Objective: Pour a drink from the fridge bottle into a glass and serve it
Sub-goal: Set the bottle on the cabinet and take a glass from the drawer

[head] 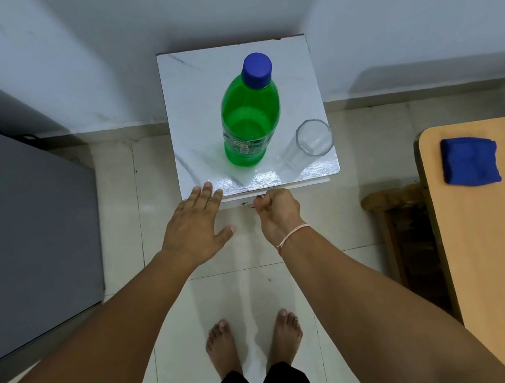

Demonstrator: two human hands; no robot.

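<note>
Both hands hang just short of the near edge of the small white surface (195, 78). The left hand (196, 229) is spread flat, fingers loose and apart, its fingertips reaching the surface's near left corner; it holds nothing. The right hand (277, 212) is curled into a loose fist at the front edge, and nothing can be seen inside it, though the knuckles hide the palm.

The green bottle (250, 119) stands upright a little beyond and between the two hands, its blue cap (256, 70) on, so no drink has been poured yet. The empty glass (314, 139) stands upright ahead of the right hand and off to its outer side, close to the bottle but apart from it, near the surface's right edge.

The step in hand looks like taking up the bottle to open it. It would go best with the left hand wrapped around the bottle's middle to hold it steady on the surface while the right hand opens out and twists the cap. A fizzy drink may foam, so the cap is better loosened slowly. The glass sits close to the edge; drawing it inward before pouring would make a knock less costly. Then tilt the bottle gently, its mouth low over the glass rim.
</note>
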